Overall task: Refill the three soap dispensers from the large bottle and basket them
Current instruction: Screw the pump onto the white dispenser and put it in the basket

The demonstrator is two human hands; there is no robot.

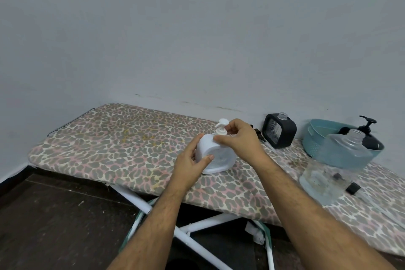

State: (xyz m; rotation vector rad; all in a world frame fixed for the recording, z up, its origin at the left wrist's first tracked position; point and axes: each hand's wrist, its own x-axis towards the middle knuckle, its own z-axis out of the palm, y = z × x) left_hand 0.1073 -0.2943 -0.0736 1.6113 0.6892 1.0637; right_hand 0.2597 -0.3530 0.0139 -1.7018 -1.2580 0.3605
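A grey wall (pixel 197 28) stands behind a spotted bench (pixel 131 144). On it sits the white soap dispenser (pixel 219 158). The left hand (pixel 192 166) fingers wrap its side. The right hand (pixel 238 140) fingers pinch its pump top (pixel 221 127).

Both hands (pixel 219 151) on white dispenser (pixel 221 160), ironing board (pixel 122 138).

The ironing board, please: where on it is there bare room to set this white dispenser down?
Bare cover runs from the board's left end up to the white dispenser. The right end is crowded: black dispenser, teal basket, large clear bottle and a small black cap. A narrow strip stays free along the near edge.
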